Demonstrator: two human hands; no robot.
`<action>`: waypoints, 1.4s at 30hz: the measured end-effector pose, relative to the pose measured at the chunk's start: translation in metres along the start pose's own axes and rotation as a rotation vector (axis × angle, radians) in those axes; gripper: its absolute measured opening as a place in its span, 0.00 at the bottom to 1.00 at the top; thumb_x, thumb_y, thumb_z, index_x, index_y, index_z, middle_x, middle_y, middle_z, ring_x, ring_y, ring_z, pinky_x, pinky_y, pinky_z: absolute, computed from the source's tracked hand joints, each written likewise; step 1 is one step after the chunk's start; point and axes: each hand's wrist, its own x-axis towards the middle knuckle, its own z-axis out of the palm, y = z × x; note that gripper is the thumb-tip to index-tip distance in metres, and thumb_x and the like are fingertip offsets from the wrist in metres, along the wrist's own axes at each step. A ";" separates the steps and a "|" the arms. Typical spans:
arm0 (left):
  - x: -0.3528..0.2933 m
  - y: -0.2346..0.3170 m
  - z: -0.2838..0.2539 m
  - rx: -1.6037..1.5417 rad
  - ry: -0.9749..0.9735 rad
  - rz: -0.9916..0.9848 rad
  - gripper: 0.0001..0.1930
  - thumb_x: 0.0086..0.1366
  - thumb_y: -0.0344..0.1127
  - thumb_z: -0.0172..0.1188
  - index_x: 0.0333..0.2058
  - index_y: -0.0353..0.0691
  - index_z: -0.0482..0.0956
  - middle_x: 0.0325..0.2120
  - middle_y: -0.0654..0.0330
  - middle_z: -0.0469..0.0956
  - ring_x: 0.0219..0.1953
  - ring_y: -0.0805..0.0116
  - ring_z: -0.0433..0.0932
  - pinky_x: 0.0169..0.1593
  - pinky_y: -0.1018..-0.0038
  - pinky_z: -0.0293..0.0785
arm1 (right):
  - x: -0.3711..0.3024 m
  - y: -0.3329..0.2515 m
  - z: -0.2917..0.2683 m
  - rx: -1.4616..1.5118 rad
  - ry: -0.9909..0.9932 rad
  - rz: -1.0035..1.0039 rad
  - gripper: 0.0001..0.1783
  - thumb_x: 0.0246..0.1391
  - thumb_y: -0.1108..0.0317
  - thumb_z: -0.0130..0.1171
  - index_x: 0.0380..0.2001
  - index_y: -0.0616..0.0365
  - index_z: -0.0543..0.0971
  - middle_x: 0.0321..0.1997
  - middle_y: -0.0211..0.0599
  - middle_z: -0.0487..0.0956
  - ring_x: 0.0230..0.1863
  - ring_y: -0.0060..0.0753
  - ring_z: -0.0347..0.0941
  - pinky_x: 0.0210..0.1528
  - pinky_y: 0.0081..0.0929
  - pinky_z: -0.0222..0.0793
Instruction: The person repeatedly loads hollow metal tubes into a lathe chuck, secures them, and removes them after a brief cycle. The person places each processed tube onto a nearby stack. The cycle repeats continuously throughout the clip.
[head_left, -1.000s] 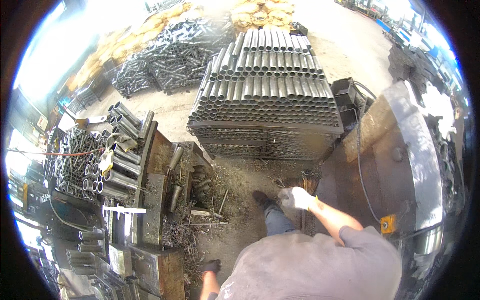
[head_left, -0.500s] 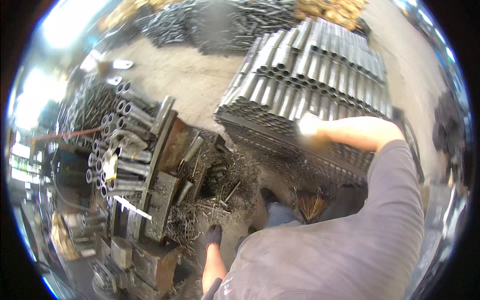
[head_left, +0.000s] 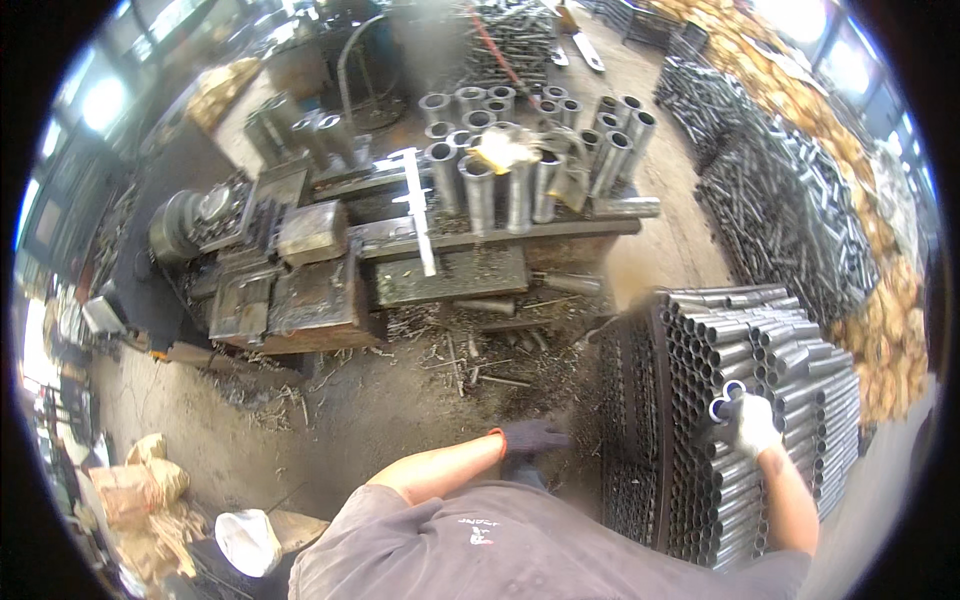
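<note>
My right hand [head_left: 757,428], in a white glove, is closed around two short metal tubes [head_left: 734,389] at the stacked tubes. Their round ends stick out past the fingers towards the left. Beneath and around them lies the big stack of grey metal tubes [head_left: 735,500], ends facing left. My left hand [head_left: 535,438], in a dark glove with an orange cuff, hangs in front of my body, fingers stretched to the right and holding nothing. Upright thick-walled tubes [head_left: 480,195] stand on the machine bed ahead, with a pale cloth [head_left: 507,148] over some. A vernier caliper [head_left: 418,215] lies beside them.
A machine with a round chuck [head_left: 178,225] and metal blocks [head_left: 312,232] fills the left side. Metal shavings [head_left: 460,360] litter the floor below. Heaps of metal parts [head_left: 770,190] and yellowish sacks [head_left: 885,350] line the right. A white bag [head_left: 248,543] lies lower left.
The view has swung left, so the machine bed now lies ahead and the tube stack at right. My right hand now grips two tubes; my left forearm has come up in front of my body.
</note>
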 end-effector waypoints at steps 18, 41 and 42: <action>-0.440 -0.076 -0.165 -0.642 0.986 0.516 0.24 0.63 0.39 0.74 0.55 0.41 0.80 0.44 0.59 0.85 0.46 0.68 0.84 0.52 0.66 0.82 | 0.093 -0.633 -0.028 0.920 0.019 -0.664 0.37 0.52 0.60 0.74 0.63 0.64 0.74 0.46 0.50 0.88 0.45 0.43 0.87 0.50 0.38 0.82; -0.560 -0.188 -0.465 -0.152 1.545 0.279 0.27 0.60 0.33 0.76 0.57 0.38 0.79 0.47 0.58 0.85 0.49 0.69 0.83 0.54 0.71 0.80 | 0.268 -0.832 -0.109 0.615 0.249 -0.868 0.27 0.52 0.56 0.75 0.53 0.57 0.83 0.41 0.54 0.87 0.42 0.56 0.87 0.43 0.42 0.84; -0.564 -0.191 -0.462 -0.079 1.557 0.340 0.29 0.60 0.34 0.77 0.59 0.39 0.78 0.49 0.57 0.84 0.51 0.69 0.82 0.56 0.71 0.79 | 0.266 -0.820 -0.129 0.524 0.126 -0.844 0.27 0.52 0.58 0.74 0.53 0.58 0.84 0.43 0.56 0.87 0.44 0.56 0.87 0.45 0.42 0.84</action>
